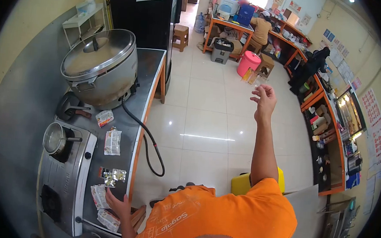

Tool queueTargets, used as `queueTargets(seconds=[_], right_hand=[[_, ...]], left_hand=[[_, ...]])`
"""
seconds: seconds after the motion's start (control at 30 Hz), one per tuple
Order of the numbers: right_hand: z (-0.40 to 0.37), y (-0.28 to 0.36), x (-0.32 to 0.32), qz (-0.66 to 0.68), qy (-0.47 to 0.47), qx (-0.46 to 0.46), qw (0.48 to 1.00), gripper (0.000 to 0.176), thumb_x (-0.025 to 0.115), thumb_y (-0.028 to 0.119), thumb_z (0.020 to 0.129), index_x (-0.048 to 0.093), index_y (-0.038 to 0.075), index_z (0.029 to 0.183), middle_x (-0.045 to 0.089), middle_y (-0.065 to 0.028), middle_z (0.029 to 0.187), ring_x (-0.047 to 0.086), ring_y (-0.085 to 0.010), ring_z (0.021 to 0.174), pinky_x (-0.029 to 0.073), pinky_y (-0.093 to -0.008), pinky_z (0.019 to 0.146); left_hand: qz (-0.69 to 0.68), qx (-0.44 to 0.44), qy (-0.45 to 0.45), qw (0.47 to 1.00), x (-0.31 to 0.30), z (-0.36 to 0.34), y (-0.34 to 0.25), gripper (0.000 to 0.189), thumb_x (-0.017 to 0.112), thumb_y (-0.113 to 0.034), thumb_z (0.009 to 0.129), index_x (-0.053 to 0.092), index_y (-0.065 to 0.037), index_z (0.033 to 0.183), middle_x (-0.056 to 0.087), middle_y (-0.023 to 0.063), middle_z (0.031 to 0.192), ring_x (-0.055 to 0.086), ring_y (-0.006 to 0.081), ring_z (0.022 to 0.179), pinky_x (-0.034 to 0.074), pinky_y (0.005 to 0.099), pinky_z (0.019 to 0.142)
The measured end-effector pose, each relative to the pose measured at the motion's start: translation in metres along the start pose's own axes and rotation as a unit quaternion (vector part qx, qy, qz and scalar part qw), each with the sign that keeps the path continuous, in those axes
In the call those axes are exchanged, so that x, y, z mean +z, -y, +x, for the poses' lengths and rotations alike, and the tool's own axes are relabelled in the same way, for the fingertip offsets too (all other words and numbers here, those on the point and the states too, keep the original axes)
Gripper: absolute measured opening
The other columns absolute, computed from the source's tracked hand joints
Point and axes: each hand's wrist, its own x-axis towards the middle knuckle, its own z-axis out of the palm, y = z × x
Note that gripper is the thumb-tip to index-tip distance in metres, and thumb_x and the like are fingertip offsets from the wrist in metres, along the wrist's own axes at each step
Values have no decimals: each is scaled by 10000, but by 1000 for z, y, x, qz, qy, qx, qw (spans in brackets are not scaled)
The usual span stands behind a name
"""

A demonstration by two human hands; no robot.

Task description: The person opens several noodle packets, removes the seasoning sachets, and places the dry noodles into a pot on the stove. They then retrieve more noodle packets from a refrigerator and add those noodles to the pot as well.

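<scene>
My left hand is low over the front edge of the steel counter, thumb apart from the fingers. Its fingertips are right at a white printed packet; another white packet lies just below. Above the hand are shiny silver-and-dark sachets, with more white packets further up the counter. My right hand is raised out over the tiled floor at the end of a stretched arm, its fingers loosely curled and apart. Behind its fingertips, clear and yellowish packaging shows near a pink bin.
A large lidded cooker stands at the counter's back, its hose hanging over the edge. A gas stove holds a small pan. The pink bin, stools and two people are across the room. A yellow object is beside me.
</scene>
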Motion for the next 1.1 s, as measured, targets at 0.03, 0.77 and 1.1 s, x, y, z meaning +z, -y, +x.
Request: queueTargets(seconds=[0.03,0.77,1.1], right_hand=[[9,-2,-7,0,4,2,1000,112,627,99,938,598,33,1024,645,-65,911,651,-146,759,539,-266,576],[140,22,-142,28,15,-59,998,87,633,105,946,620,50,1012,640,-29,877,643,-124,774,528,-259,601],[150,40,-158,16,21,-70,997,85,637,108,940,620,53,1002,650,-28,849,645,-115,742,508,-254,584]], left_hand=[[-5,-4,6,1000,9,-8,-10,887,796,-128,761,321,-69,1507,376,257,1454,353,439,1369,303,536,1136],[-138,-220,376,889,214,-174,88,579,705,-111,862,459,-8,1376,579,186,1215,574,294,1080,464,395,925],[-171,-163,314,919,190,-104,11,517,693,-152,893,494,-43,1358,616,142,1126,617,234,940,511,357,815]])
